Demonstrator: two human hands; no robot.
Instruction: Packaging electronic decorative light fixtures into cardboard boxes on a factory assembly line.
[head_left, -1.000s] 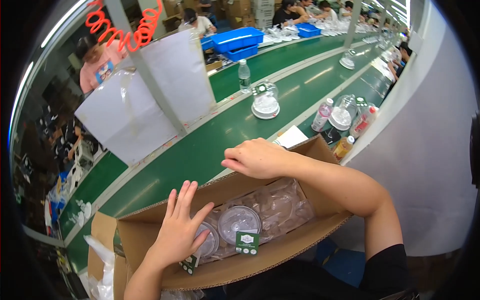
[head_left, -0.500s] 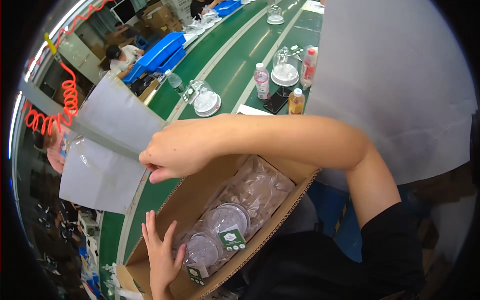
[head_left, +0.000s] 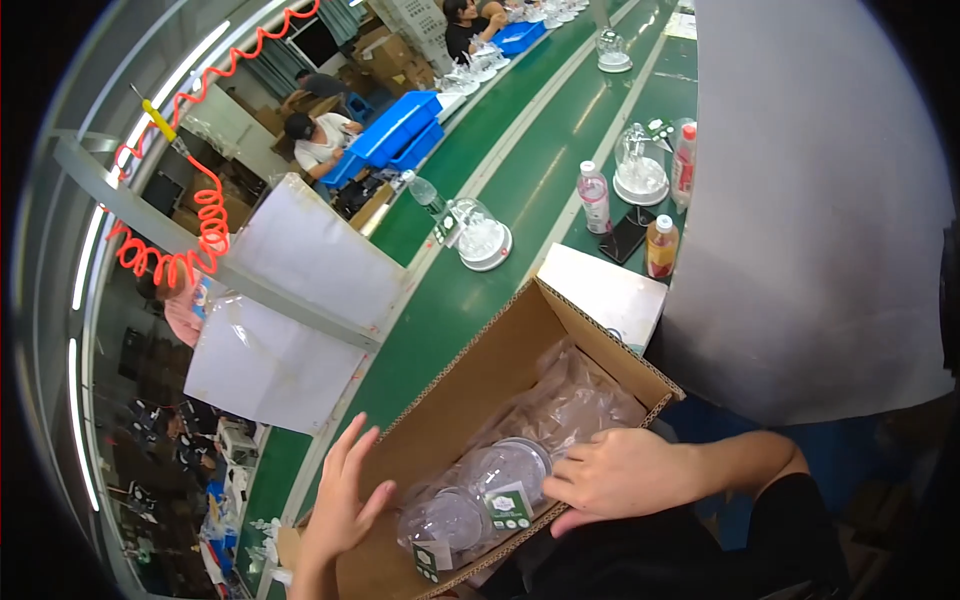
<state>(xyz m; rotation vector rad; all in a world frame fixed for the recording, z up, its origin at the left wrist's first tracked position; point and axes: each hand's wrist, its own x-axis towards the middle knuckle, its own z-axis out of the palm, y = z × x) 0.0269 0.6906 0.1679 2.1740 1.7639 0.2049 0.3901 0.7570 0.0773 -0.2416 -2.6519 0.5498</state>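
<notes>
A long open cardboard box (head_left: 455, 365) sits slanted in front of me. In it lie two clear domes, one (head_left: 510, 465) nearer the middle and another (head_left: 450, 520) at the near left end, each with a green-and-white tag. Crumpled clear plastic wrap (head_left: 585, 395) fills the far part of the box. My left hand (head_left: 345, 490) is open, fingers spread, over the box's left side by the near dome. At the right rim, my right hand (head_left: 625, 472) bends its fingers inward beside the middle dome, with the thumb outside, closed over the box wall.
On the green table (head_left: 420, 330) stand a domed ornament (head_left: 480, 240), another dome (head_left: 640, 170), several drink bottles (head_left: 593, 197) and a black phone (head_left: 625, 236). A grey panel (head_left: 810, 200) rises at the right. White boards (head_left: 310, 245) and a red coiled hose (head_left: 212, 215) are left. Other people sit far off.
My right hand has swung from above the box's far left side down to its right rim. The left hand stays spread. My view has shifted, moving the scene rightward.
</notes>
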